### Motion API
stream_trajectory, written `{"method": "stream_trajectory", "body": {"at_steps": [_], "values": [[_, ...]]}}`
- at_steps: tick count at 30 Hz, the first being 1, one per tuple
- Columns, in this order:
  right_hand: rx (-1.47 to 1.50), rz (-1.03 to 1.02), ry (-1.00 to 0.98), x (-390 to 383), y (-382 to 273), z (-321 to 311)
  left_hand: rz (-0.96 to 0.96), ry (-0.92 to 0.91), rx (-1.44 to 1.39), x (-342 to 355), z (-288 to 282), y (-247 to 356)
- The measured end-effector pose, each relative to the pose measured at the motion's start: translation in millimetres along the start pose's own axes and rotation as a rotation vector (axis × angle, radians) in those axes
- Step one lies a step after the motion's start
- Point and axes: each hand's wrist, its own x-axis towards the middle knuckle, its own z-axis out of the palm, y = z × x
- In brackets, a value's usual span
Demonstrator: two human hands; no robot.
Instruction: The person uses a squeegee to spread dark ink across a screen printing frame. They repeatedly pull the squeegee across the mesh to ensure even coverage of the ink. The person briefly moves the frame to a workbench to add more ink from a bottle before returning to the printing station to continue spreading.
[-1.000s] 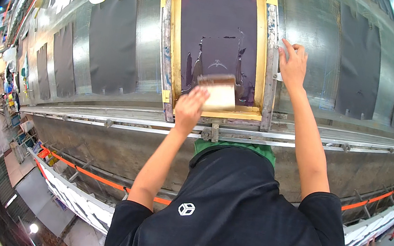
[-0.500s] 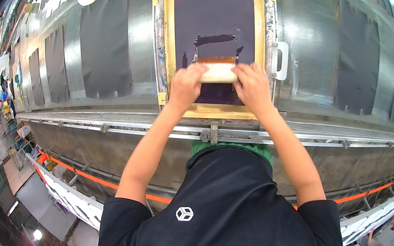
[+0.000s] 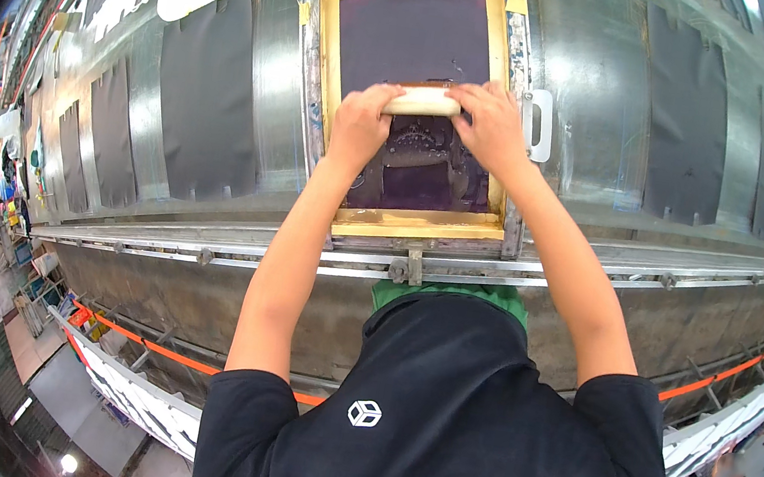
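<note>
A squeegee with a pale, rounded handle (image 3: 424, 102) and a brown blade edge lies across the inside of a screen printing frame (image 3: 325, 55). My left hand (image 3: 362, 123) grips its left end, and my right hand (image 3: 488, 127) is closed round its right end. The mesh (image 3: 416, 29) beyond the squeegee is dark purple. On the near side, wet dark ink (image 3: 419, 151) lies in glossy patches and streaks. Yellow tape lines the frame's inner border. What touches the mesh under the squeegee is hidden by the handle and my fingers.
A long metal table (image 3: 588, 92) carries dark fabric panels (image 3: 211, 97) to the left and more panels (image 3: 681, 124) to the right. A white handle (image 3: 541, 124) sticks out at the frame's right side. A metal rail (image 3: 300, 266) runs along the table's near edge.
Both hands have moved the squeegee away from me across the mesh, toward the frame's far side. More wet ink streaks show on the near part of the mesh.
</note>
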Motion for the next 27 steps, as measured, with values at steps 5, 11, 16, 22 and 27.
{"method": "stream_trajectory", "body": {"at_steps": [5,11,16,22,27], "values": [[0.075,-0.014,-0.016,-78.5,-33.3,0.2,0.076,-0.052,0.022,-83.2,5.6,16.4],[0.327,0.041,-0.069,-117.9,-32.3,-9.8,0.031,-0.057,-0.013,-125.5,0.0,30.9],[0.144,0.442,0.396,-73.2,85.8,-14.4,-0.053,0.049,-0.134,-42.3,-5.5,22.1],[0.477,0.696,0.278,-34.7,97.3,-0.4,-0.054,0.11,-0.052,-40.4,7.5,15.1],[0.424,0.544,0.536,-21.1,93.9,10.5,0.054,0.17,-0.025,-109.3,23.8,20.5]]}}
